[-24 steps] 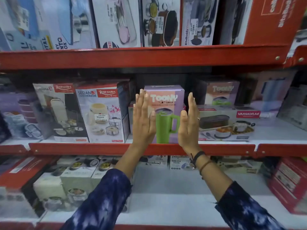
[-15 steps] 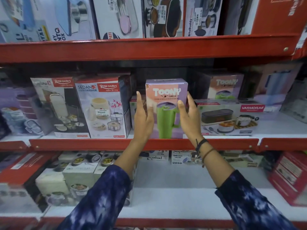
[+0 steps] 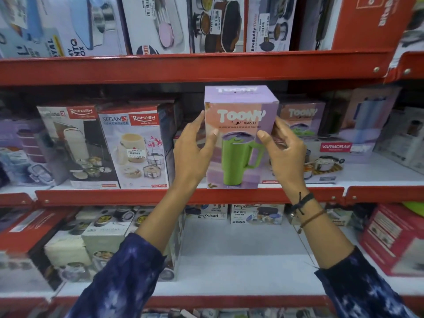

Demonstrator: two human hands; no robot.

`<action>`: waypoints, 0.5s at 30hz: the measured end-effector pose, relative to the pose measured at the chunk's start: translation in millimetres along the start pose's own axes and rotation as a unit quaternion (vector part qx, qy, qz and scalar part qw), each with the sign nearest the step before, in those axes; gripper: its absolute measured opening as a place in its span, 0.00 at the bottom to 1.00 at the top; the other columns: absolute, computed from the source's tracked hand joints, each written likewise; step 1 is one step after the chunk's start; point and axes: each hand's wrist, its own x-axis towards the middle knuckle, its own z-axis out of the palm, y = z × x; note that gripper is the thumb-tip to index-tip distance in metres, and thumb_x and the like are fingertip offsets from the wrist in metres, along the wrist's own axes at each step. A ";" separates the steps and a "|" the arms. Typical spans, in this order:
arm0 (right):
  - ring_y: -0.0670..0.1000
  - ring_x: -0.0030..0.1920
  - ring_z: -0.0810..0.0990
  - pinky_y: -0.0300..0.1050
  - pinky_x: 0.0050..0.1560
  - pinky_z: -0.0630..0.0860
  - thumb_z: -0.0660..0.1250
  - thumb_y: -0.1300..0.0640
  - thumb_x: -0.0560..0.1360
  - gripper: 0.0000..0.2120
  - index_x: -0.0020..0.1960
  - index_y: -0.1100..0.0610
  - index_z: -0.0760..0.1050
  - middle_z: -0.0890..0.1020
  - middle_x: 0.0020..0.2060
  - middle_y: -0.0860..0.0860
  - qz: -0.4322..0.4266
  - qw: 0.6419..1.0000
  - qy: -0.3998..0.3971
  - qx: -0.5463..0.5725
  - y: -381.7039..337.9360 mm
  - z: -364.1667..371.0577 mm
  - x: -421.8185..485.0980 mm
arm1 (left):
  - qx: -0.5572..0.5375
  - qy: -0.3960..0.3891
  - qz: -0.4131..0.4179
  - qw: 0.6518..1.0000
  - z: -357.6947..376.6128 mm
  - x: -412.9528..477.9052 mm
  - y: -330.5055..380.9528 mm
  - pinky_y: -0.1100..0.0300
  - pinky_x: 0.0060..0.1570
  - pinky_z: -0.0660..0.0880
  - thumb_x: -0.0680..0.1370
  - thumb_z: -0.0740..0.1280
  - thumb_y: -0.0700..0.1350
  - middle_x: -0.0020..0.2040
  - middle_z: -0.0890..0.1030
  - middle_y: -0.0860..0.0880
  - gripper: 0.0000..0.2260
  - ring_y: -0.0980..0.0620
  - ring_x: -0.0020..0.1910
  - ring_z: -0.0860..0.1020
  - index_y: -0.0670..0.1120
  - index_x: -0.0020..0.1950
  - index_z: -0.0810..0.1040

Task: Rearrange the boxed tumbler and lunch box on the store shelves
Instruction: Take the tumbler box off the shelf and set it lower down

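Head view: Toony tumbler box [image 3: 241,138] stands upright at the front edge of the middle shelf [image 3: 160,195], long axis vertical, under the upper shelf's red lip. Left hand [image 3: 191,152] clamps its left side, right hand [image 3: 283,154] its right side, thumbs on the front face; box sits squarely between both, neither hand nearer. Varmora lunch box [image 3: 330,157] lies flat just right of it, partly hidden behind the right hand. Rishabh boxes [image 3: 133,145] stand left. Whether the base touches the shelf, can't tell.

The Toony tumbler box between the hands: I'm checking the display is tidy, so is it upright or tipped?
Upright. The Toony tumbler box faces forward with print and pictured mug right way up, base at the shelf edge.
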 end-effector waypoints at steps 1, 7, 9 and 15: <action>0.45 0.62 0.78 0.49 0.62 0.76 0.70 0.55 0.74 0.23 0.68 0.54 0.70 0.78 0.60 0.47 -0.004 1.000 0.010 0.001 -6.2 -5.9 -0.9 | 0.001 0.007 0.002 1.000 -1.1 -2.1 7.8 0.55 0.58 0.75 0.76 0.64 0.52 0.65 0.76 0.49 0.22 0.54 0.61 0.75 0.49 0.69 0.69; 0.48 0.61 0.79 0.51 0.60 0.78 0.71 0.50 0.72 0.23 0.65 0.55 0.73 0.79 0.62 0.53 -0.006 0.999 0.026 -0.030 -16.2 -46.8 -21.5 | -0.002 -0.015 -0.020 1.000 5.6 -31.5 29.3 0.50 0.54 0.78 0.74 0.64 0.58 0.61 0.79 0.51 0.23 0.56 0.55 0.78 0.51 0.67 0.72; 0.47 0.58 0.81 0.47 0.57 0.80 0.72 0.52 0.72 0.24 0.65 0.58 0.74 0.80 0.61 0.54 0.005 0.999 0.020 -0.038 -10.5 -58.3 -32.8 | -0.007 -0.033 -0.037 0.999 10.3 -45.4 26.9 0.51 0.51 0.79 0.73 0.64 0.59 0.58 0.81 0.52 0.23 0.58 0.51 0.79 0.51 0.66 0.73; 0.46 0.57 0.81 0.44 0.58 0.79 0.74 0.53 0.69 0.25 0.64 0.56 0.75 0.81 0.58 0.51 0.067 0.995 -0.018 -0.070 16.5 -89.5 -68.6 | 0.004 -0.067 -0.075 0.995 24.3 -94.8 19.1 0.53 0.58 0.76 0.75 0.67 0.52 0.60 0.79 0.52 0.20 0.57 0.57 0.76 0.50 0.66 0.73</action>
